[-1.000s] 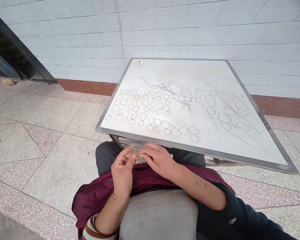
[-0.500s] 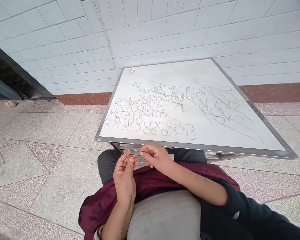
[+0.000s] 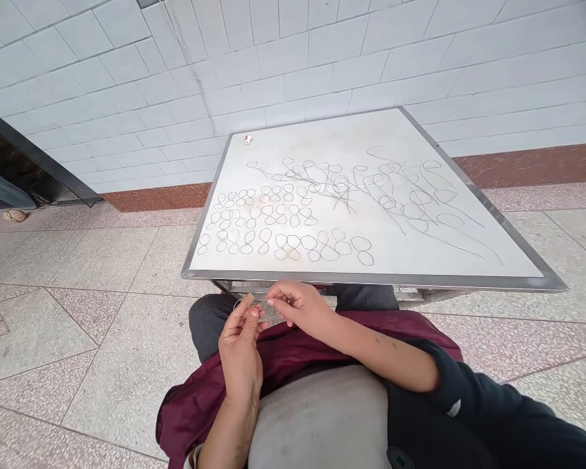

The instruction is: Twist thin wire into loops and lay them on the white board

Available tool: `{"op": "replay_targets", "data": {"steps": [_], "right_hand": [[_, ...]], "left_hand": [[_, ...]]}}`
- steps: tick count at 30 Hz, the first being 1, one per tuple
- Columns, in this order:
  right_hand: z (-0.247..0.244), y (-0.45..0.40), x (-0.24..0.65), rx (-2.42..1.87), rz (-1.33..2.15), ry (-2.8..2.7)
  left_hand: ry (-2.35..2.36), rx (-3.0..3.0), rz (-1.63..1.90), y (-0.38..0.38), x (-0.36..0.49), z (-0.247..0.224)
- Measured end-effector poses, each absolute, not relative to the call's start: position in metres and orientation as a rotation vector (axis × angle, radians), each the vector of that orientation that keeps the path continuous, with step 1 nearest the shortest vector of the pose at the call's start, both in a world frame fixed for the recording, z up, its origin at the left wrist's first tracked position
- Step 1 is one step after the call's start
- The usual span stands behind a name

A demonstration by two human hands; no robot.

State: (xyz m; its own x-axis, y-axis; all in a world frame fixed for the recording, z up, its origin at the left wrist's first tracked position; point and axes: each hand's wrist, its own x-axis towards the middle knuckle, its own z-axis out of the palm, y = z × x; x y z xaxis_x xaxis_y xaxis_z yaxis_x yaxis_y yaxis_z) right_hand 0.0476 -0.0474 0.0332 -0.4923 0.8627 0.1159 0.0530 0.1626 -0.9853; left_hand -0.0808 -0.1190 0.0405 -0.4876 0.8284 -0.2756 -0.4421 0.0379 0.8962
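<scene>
My left hand [image 3: 239,345] is closed in a pinch, palm up, with a thin wire [image 3: 235,303] bent into a loop around its fingers. A tan strip of tape [image 3: 249,298] is wrapped on one of its fingertips. Just to the right, my right hand [image 3: 300,307] pinches with thumb and forefinger, where a fine strand of the wire appears to reach; its tip is too small to make out. Both hands are above my lap, before the table's front edge. On the white table [image 3: 420,257] lie rows of figure-eight wire loops [image 3: 264,241].
Long wires with looped ends [image 3: 420,202] lie tangled across the table's middle and right. A small white and red object [image 3: 248,139] sits in the far left corner. Behind stands a tiled wall [image 3: 297,65]. A rounded object [image 3: 15,215] lies on the floor at the left.
The view has shifted slightly, so the table appears a little further left. Both hands keep close together in their pinches, with only slight finger movement.
</scene>
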Motion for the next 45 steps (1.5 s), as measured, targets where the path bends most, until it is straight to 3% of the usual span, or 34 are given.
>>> {"op": "replay_targets", "data": {"steps": [22,35,45], "right_hand": [[0.043,-0.045,0.054,-0.694,1.037,-1.989],[0.043,-0.043,0.059,-0.764,1.626,-1.689],[0.045,-0.037,0.062,-0.801,1.67,-1.628]], "left_hand": [[1.205,0.548,1.238,-0.128,-0.111,0.072],[1.072,0.217,1.492,-0.121,-0.086,0.062],[1.129,0.328,1.278,-0.126,-0.09,0.06]]}}
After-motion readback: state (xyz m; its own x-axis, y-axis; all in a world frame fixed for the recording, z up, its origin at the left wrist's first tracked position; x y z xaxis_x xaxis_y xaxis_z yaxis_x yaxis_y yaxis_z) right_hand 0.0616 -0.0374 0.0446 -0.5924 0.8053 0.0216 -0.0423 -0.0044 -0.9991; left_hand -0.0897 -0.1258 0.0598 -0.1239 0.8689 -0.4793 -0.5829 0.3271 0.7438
